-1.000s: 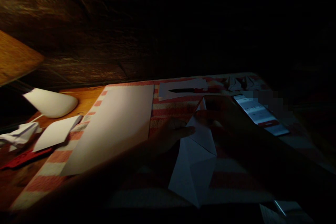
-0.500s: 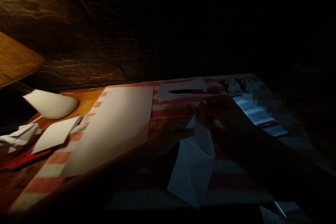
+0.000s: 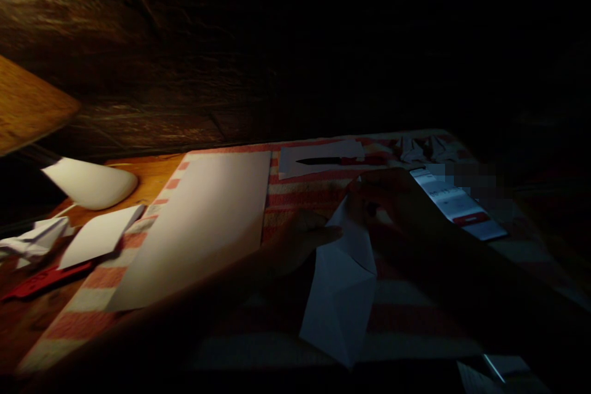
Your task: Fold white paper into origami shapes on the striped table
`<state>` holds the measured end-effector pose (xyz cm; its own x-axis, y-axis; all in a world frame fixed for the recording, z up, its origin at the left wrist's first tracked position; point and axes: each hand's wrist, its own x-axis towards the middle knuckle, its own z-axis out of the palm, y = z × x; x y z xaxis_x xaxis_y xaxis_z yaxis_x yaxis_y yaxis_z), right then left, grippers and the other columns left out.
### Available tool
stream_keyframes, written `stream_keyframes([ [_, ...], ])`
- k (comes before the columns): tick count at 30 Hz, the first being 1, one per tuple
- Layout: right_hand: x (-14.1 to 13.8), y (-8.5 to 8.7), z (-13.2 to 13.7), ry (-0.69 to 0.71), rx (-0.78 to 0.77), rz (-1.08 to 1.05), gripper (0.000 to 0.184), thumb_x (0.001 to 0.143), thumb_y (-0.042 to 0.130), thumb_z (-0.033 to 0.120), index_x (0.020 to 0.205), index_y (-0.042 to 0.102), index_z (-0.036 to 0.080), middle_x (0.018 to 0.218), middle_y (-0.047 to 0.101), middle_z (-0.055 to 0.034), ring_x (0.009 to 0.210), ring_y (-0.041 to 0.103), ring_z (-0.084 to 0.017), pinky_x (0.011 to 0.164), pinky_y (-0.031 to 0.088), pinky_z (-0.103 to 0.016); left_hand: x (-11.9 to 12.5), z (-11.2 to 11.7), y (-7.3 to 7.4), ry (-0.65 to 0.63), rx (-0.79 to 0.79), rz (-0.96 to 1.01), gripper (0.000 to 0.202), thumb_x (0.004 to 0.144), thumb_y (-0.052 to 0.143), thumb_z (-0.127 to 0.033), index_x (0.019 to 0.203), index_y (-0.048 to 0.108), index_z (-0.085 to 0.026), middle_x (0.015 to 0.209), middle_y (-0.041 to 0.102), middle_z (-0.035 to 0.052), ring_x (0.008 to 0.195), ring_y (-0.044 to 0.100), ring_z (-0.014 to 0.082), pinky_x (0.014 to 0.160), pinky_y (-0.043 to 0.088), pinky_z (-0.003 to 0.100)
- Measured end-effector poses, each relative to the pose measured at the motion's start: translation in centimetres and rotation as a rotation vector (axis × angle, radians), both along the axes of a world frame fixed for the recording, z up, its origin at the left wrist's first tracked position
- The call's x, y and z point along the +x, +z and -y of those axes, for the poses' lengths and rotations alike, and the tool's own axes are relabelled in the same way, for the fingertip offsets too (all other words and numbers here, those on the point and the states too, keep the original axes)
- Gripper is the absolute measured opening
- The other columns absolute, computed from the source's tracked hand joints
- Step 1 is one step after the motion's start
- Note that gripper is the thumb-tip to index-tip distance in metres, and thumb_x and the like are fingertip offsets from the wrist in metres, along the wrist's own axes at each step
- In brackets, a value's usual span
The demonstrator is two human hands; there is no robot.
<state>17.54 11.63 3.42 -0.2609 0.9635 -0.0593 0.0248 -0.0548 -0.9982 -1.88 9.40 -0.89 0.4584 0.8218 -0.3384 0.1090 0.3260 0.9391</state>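
Note:
A folded sheet of white paper (image 3: 344,283), creased and narrowing toward its far end, is between my hands. My left hand (image 3: 309,234) pinches its left edge, thumb lying over the paper. At the narrow far tip, my right hand (image 3: 383,194) has its fingers closed on the paper. Both hands are in deep shadow, so the exact finger positions are hard to make out. A large stack or sheet of plain white paper (image 3: 207,215) lies flat to the left of my left hand. To the right of my right hand lies a lit phone (image 3: 455,203).
A red-handled knife (image 3: 341,160) rests on a paper piece (image 3: 290,166) at the back. Folded paper figures (image 3: 410,149) stand at the back right. On the left are a lamp base (image 3: 95,184), crumpled folded paper (image 3: 39,237) and a red object (image 3: 50,280). A striped cloth (image 3: 92,301) covers the table.
The lower end of the folded paper has shifted slightly to the right. Both hands keep nearly the same place and grip.

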Motion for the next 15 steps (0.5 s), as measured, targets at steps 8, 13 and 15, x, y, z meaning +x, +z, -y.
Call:
stream_keyframes([
  [8,0.14,-0.05,0.18,-0.032,0.087,0.026,0.027,0.082,0.058,0.023,0.056,0.057,0.019,0.058,0.056,-0.0009,0.055,0.049,-0.013,0.052,0.039,-0.027,-0.24,0.02,-0.33,-0.04,0.059,-0.055,0.035,0.079,0.073,-0.043,0.06,0.065,-0.014,0.061,0.064,0.0019,0.054,0.054,0.0115,0.051,0.037,0.023],
  [13,0.6,-0.2,-0.2,0.013,0.118,0.062,0.028,0.086,0.057,0.025,0.061,0.064,0.018,0.061,0.061,-0.0025,0.057,0.054,-0.014,0.053,0.041,-0.027,-0.3,-0.04,-0.55,-0.05,0.094,-0.094,0.04,0.079,0.071,-0.047,0.057,0.061,-0.015,0.055,0.057,0.0001,0.05,0.048,0.0098,0.048,0.032,0.023],
  [15,0.65,-0.29,-0.29,-0.004,0.135,0.11,0.03,0.088,0.059,0.03,0.062,0.065,0.018,0.06,0.06,-0.0021,0.055,0.052,-0.013,0.051,0.039,-0.027,-0.35,-0.01,-0.5,-0.063,0.122,-0.124,0.041,0.081,0.07,-0.047,0.056,0.059,-0.015,0.055,0.055,-0.0002,0.049,0.046,0.0093,0.047,0.031,0.023],
])
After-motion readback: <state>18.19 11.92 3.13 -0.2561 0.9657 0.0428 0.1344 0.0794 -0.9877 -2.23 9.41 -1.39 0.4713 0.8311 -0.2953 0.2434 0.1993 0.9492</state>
